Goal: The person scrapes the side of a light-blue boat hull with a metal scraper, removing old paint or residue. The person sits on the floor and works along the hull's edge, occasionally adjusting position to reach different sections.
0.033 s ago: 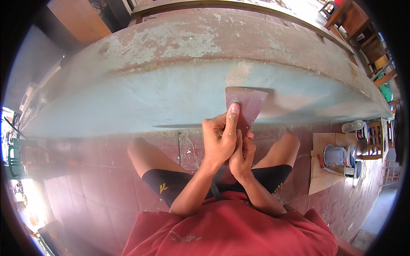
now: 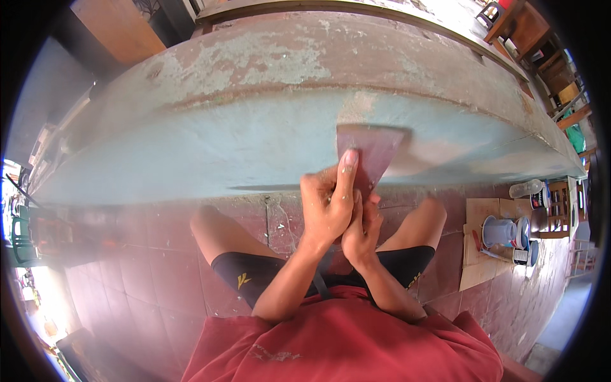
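Observation:
A wide-bladed scraper (image 2: 372, 149) rests with its flat edge against the pale blue face of a low wall (image 2: 210, 143). My left hand (image 2: 328, 207) is closed on it, thumb laid flat along the blade. Just to its right, my right hand (image 2: 363, 232) wraps round the lower part of the scraper, and the two hands touch. The handle is mostly hidden by my fingers. Above the blade runs a bare beige strip (image 2: 356, 108) where the blue coat is gone. Small pale flakes cling to my fingers.
The wall's top ledge (image 2: 267, 63) has peeling paint. On the reddish tiled floor (image 2: 172, 267) at right, a cardboard sheet (image 2: 474, 270) carries a pale bucket (image 2: 496, 232) and small tubs. A clear bottle (image 2: 526, 188) lies beyond them. Wooden furniture (image 2: 522, 28) stands at the far right.
The scraper blade has slid slightly up the wall face, and its right corner has shifted a little to the right. Both hands keep their grip.

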Demonstrator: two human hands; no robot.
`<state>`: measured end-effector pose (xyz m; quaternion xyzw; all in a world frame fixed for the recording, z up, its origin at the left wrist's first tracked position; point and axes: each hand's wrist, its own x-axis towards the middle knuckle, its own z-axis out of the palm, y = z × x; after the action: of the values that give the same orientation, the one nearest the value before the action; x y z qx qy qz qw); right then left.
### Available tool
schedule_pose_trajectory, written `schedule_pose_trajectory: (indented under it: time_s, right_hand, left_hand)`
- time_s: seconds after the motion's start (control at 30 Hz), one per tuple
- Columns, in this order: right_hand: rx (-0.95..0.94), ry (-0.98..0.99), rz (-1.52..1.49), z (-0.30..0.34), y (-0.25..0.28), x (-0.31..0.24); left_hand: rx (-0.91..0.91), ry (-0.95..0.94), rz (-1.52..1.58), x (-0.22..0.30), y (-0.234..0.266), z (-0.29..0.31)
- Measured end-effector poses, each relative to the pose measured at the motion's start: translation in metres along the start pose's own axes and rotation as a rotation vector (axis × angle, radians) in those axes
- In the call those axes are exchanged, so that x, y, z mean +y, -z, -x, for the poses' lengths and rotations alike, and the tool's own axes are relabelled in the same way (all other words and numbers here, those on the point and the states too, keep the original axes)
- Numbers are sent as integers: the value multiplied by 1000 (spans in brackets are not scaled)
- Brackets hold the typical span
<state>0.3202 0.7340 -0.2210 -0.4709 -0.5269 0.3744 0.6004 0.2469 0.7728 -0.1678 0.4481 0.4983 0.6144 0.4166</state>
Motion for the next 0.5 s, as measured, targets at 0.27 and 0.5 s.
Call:
schedule_pose_trajectory:
  time_s: [0.27, 0.5]
  right_hand:
    - [-72, -80, -145, -12, 1, -16]
    - [-118, -66, -277, -24, 1, -36]
  left_hand:
    - [-28, -15, 62, 13, -1, -9]
    - [-59, 31, 210, 59, -3, -17]
